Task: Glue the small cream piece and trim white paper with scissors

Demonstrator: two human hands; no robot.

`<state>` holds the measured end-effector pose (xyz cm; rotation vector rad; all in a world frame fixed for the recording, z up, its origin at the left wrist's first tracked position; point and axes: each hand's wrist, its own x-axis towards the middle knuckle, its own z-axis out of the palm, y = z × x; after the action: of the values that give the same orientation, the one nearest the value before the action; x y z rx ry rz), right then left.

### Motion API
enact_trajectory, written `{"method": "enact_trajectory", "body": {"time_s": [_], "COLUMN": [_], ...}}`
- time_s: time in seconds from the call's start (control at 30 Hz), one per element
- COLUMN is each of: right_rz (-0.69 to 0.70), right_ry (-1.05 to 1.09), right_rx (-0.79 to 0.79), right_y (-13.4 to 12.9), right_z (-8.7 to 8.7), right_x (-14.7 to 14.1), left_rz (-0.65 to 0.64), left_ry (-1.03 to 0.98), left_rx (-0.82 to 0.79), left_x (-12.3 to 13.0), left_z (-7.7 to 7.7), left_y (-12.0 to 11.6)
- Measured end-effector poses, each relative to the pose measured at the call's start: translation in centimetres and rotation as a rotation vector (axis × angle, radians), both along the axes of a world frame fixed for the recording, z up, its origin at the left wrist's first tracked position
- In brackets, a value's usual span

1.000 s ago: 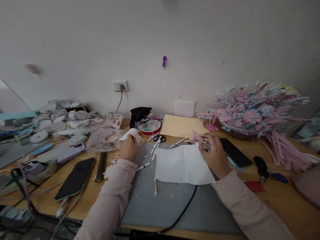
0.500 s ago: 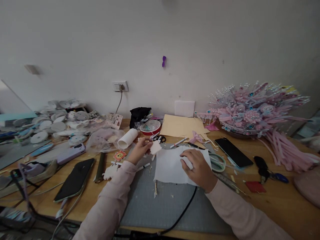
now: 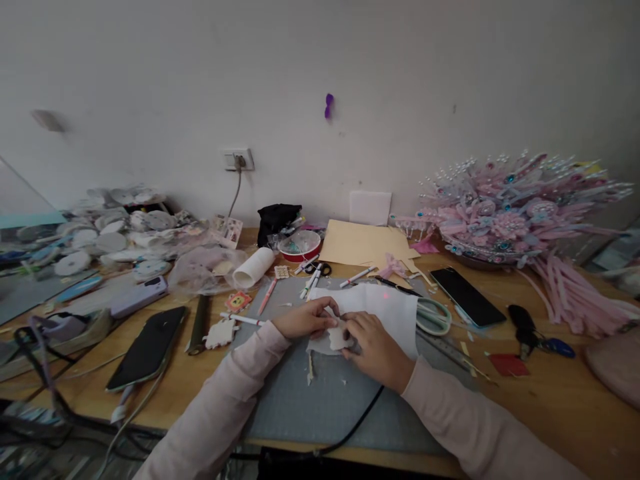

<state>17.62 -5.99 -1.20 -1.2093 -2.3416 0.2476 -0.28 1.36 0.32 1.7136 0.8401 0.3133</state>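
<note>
A small pale cutout with a scalloped edge (image 3: 339, 337) is held between both hands, just over the white sheet (image 3: 395, 310). My left hand (image 3: 309, 319) pinches it from the left, fingers closed at its upper edge. From the right, my right hand (image 3: 377, 347) grips it with curled fingers and thumb. The sheet lies on a grey cutting mat (image 3: 330, 413), partly hidden by my hands. A second pale cutout (image 3: 221, 334) and an orange-red flower shape with a yellow face (image 3: 238, 301) lie left of the mat.
Several markers, with one marker (image 3: 243, 319) near my left hand, and scissors (image 3: 325, 269) lie about. A white roll (image 3: 254, 267) and yellow paper (image 3: 365, 243) are behind. Phones lie at left (image 3: 147, 349) and right (image 3: 469, 296). A pink beaded headdress (image 3: 500, 220) stands at back right.
My left hand has brought the cutout right and down over the sheet. My right hand has moved left and closed on it. The view has shifted slightly.
</note>
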Motion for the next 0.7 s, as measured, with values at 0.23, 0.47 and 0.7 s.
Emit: {"method": "enact_trajectory", "body": {"time_s": [0.23,0.47,0.7], "right_rz": [0.019,0.018,0.011], "right_ry": [0.01,-0.027,-0.02], "right_rx": [-0.09,-0.129,-0.123], "right_y": [0.1,0.2,0.2], "right_z": [-0.3,-0.4,-0.6], "right_x": [0.0,-0.1,0.0], "left_rz": [0.352,0.377,0.316], "left_ry": [0.207,0.286,0.086], "left_rx": [0.344,0.405,0.233], "left_x": [-2.1,-1.9,-0.7], "left_z": [0.0,-0.2,-0.5], "left_y": [1.9,1.8,1.5]}}
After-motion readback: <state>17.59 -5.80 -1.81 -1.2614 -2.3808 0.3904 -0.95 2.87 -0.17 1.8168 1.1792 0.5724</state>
